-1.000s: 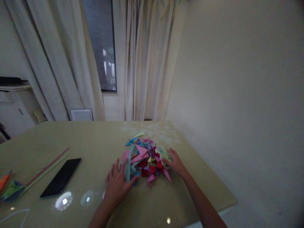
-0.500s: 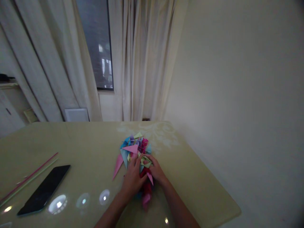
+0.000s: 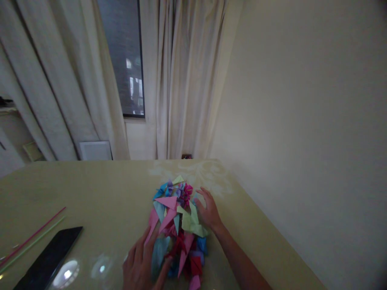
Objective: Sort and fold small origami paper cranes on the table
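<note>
A heap of folded paper pieces [image 3: 171, 217] in pink, blue, red, purple and pale green lies on the table in front of me. Along its near left side, my left hand [image 3: 140, 259] rests with fingers spread, touching or very close to a light blue piece [image 3: 160, 253]. My right hand [image 3: 208, 209] is at the right edge of the heap, fingers apart and curved beside a pale green folded piece [image 3: 193, 221]. Neither hand appears to grip anything. Bright magenta pieces [image 3: 186, 192] sit at the heap's far end, just left of my right fingertips.
The pale yellow table [image 3: 99, 193] has a glossy top with light reflections. To the left lie a dark flat phone-like slab [image 3: 51, 257], a magenta stick [image 3: 36, 234] and a light green stick [image 3: 38, 241]. A wall [image 3: 302, 141] borders the table's right side.
Both hands have parted from the middle of the heap, the left toward me and leftward, the right to the right edge. More of the paper pieces now show. The view has shifted slightly.
</note>
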Tool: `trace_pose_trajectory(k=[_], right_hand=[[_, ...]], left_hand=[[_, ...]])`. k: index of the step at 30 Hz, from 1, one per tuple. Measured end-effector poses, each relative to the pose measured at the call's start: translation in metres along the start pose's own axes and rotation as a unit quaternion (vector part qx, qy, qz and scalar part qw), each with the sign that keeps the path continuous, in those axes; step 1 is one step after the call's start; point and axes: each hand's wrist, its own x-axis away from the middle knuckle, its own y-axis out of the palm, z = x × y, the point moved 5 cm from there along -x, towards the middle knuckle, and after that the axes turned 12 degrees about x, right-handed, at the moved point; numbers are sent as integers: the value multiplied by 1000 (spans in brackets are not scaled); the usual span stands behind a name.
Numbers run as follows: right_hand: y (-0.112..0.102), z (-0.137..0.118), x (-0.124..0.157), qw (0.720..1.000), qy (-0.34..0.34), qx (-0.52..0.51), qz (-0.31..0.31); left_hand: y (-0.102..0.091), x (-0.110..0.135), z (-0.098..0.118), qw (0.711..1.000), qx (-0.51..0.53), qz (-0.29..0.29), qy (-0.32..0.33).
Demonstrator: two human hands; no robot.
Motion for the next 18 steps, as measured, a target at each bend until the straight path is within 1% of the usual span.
trace_pose_trajectory(k=[2, 4, 5, 7, 9, 11, 13, 15, 18], right_hand=[[15, -3, -49, 998, -14, 36, -56], [41, -9, -93, 985, -26, 83, -151], [54, -12, -111, 981, -28, 86, -174], [80, -19, -137, 974, -31, 88, -208], [102, -26, -149, 965, -40, 87, -243], [116, -29, -151, 954, -58, 84, -282], [121, -29, -146, 942, -81, 78, -316], [116, -22, -137, 933, -101, 69, -337], [94, -4, -123, 932, -116, 50, -340]], left_hand=[[7, 8, 22, 999, -23, 13, 38], [18, 9, 50, 996, -44, 10, 73], [24, 6, 64, 995, -56, 1, 87], [37, -2, 83, 991, -78, -25, 106], [47, -12, 92, 987, -88, -58, 123], [51, -20, 90, 984, -88, -84, 130], [47, -25, 78, 985, -92, -88, 119], [33, -23, 63, 986, -97, -76, 113], [5, -8, 40, 991, -86, -47, 90]])
